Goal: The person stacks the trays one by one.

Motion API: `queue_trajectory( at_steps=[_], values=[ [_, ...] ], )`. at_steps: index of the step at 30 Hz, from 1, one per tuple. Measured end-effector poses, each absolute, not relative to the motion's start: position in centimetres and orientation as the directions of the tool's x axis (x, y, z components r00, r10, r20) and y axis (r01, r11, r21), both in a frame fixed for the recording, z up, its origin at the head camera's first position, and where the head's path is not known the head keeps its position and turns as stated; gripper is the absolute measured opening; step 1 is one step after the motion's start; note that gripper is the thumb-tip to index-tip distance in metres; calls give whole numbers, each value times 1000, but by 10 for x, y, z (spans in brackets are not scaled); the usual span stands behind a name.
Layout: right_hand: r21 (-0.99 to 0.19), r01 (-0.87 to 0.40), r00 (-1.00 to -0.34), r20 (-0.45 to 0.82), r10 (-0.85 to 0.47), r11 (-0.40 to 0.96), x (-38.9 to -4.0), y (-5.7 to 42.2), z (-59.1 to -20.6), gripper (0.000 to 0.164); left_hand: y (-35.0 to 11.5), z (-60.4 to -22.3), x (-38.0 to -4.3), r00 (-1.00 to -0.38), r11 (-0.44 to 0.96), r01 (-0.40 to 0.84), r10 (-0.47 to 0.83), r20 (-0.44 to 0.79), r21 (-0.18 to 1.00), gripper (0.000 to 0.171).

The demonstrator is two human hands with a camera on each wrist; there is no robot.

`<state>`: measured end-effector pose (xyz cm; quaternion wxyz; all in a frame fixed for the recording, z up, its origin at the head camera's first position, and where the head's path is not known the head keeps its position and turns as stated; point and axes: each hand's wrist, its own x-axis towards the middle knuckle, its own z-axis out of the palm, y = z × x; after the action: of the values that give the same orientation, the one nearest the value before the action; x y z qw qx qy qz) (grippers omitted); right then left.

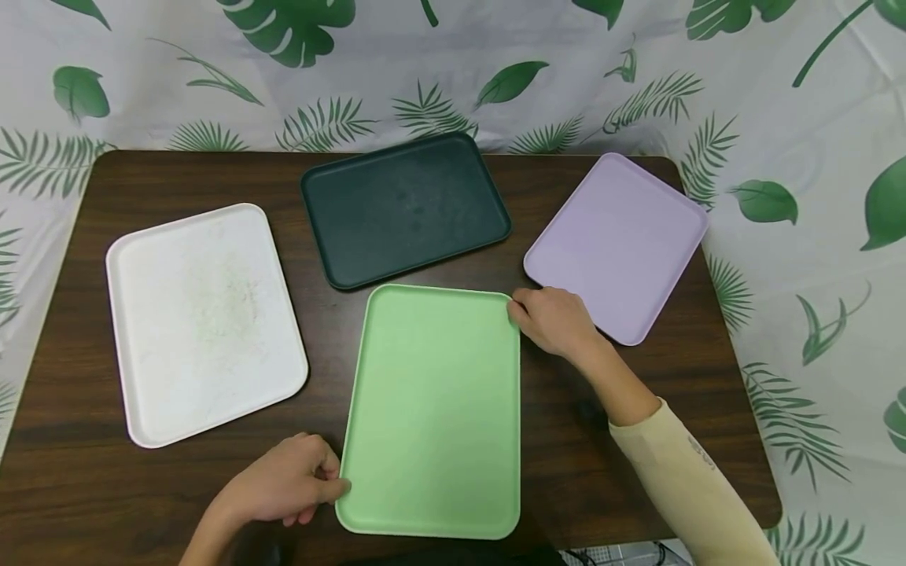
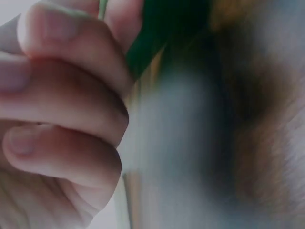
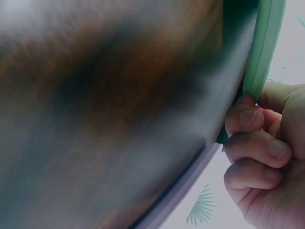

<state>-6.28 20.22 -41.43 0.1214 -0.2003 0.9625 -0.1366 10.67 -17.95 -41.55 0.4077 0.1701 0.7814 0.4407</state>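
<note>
A light green tray (image 1: 439, 409) lies at the front middle of the brown table, its long sides running away from me. My left hand (image 1: 290, 479) pinches the tray's left edge near its front corner, thumb on the rim and the other fingers curled. At the far right corner, my right hand (image 1: 555, 318) grips the rim between thumb and forefinger. In the right wrist view the green tray's edge (image 3: 267, 47) runs down into the pinch, with the remaining fingers (image 3: 252, 174) folded. Curled fingers (image 2: 71, 95) fill the left of the left wrist view.
A white tray (image 1: 205, 322) with greenish scuffs lies at the left. Behind the green tray sits a dark green tray (image 1: 410, 208), and a lilac tray (image 1: 616, 244) is at the right, close to my right hand. A leaf-patterned cloth (image 1: 439, 47) borders the wood-grain table (image 1: 658, 464).
</note>
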Motion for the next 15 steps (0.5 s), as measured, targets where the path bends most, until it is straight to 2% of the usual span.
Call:
queue_trajectory(
  at_steps=[15],
  values=[
    [-293,-384,-880,-169,-443,876,-79,199,-417,38,-157,-421,119,-629,525,-147,604,-489,838,32]
  ],
)
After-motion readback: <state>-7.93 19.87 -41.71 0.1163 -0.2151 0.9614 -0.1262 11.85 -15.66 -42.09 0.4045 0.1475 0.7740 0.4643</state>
